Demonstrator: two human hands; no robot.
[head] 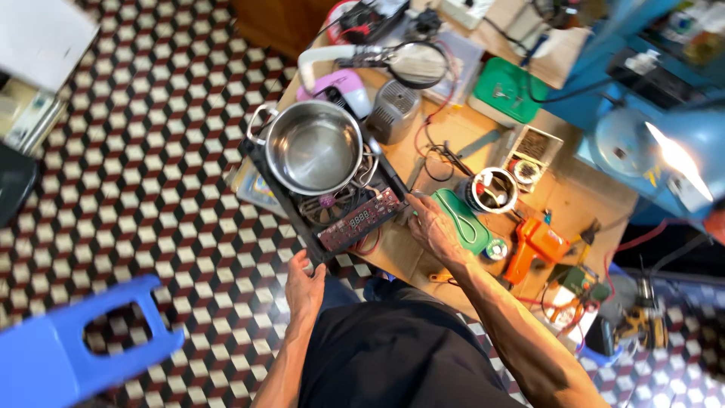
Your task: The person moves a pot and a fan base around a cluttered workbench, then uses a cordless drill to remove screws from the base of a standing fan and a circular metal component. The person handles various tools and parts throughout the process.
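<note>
An opened black induction cooker (283,198) lies at the near left corner of a wooden workbench (581,198), its circuit board (359,221) and fan exposed. A steel pot (313,147) sits on top of it. My left hand (304,283) grips the cooker's near corner from below the bench edge. At the cooker's right edge my right hand (430,227) touches its side, resting beside a green mat (462,219).
An orange glue gun (535,245), a solder spool (495,249), a round tin of parts (492,190), a magnifier lamp (417,64), a small grey fan heater (394,111) and loose wires crowd the bench. A blue lamp (680,151) shines at right. A blue plastic stool (72,347) stands on the patterned tile floor.
</note>
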